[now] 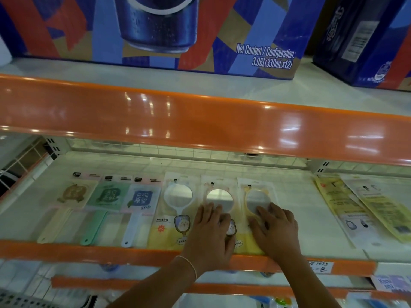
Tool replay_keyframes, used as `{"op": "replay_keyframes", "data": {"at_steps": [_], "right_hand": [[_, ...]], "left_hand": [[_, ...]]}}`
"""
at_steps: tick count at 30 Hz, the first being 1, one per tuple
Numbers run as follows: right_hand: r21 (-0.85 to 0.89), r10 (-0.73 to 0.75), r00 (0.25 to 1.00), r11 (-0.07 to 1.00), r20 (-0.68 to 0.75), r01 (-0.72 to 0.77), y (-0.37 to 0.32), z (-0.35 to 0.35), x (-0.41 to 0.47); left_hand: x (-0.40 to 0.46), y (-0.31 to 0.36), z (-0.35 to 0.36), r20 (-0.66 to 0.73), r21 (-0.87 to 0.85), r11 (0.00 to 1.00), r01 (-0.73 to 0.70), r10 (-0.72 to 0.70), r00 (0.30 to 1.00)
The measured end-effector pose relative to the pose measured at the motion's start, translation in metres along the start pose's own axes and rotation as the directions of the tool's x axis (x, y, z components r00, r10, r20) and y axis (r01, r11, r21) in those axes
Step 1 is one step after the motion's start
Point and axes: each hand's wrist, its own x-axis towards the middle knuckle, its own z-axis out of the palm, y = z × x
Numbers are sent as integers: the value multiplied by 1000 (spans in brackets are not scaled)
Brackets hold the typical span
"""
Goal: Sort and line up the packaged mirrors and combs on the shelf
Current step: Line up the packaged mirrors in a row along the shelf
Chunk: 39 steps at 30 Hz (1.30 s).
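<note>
Here both hands lie flat on the white shelf (300, 196), palms down with fingers straight and slightly spread, gripping nothing. The left hand (211, 232) presses on the pink packaged mirror (219, 197), its fingertips reaching the lower edge of the round glass and its palm covering the handle and most of the printed card. The right hand (277, 230) presses on the yellow packaged mirror (255, 200) just beside it, fingers over the lower part of the glass. A thin bracelet (191, 266) circles the left wrist.

Just to the left of the left hand lies the white packaged mirror (178, 197), glass up, its yellow card at the shelf's front edge. Farther left of that hand sit three packaged combs side by side, handles toward the front: the white comb (142, 202) nearest, then the green comb (106, 196), then the cream comb (73, 194) farthest out.

Well to the right of the right hand, two flat yellow-and-white packets (347, 210) lie tilted and overlapping; their contents are too small to tell.

Above the hands runs the upper shelf's glossy orange front rail (200, 121), and on it stand a large blue-and-red drinks carton (222, 41) and a dark blue carton (364, 41).
</note>
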Motion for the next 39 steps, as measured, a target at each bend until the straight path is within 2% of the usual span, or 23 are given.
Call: {"op": "replay_keyframes", "data": {"at_steps": [6, 10, 12, 15, 29, 34, 39], "right_hand": [[165, -11, 993, 986, -114, 30, 11, 7, 0], [107, -51, 988, 992, -145, 67, 11, 8, -2], [43, -59, 993, 997, -103, 63, 9, 8, -2], [39, -80, 996, 996, -47, 82, 9, 10, -1], [125, -127, 990, 983, -66, 134, 17, 6, -1], [271, -81, 986, 955, -144, 118, 32, -6, -2], [350, 24, 971, 935, -237, 62, 84, -29, 5]], "left_hand": [[0, -1, 1, -4, -34, 999, 14, -15, 1000], [-1, -1, 2, -1, -40, 999, 27, -27, 1000], [-2, -1, 2, -7, -41, 999, 30, -30, 1000], [-2, -1, 0, -19, -38, 999, 31, -32, 999], [-2, 8, -10, -67, -55, 997, 62, -66, 996], [26, 44, -22, -97, -100, 995, 24, -34, 995], [75, 93, -26, -16, -155, 988, -24, 22, 1000]]}}
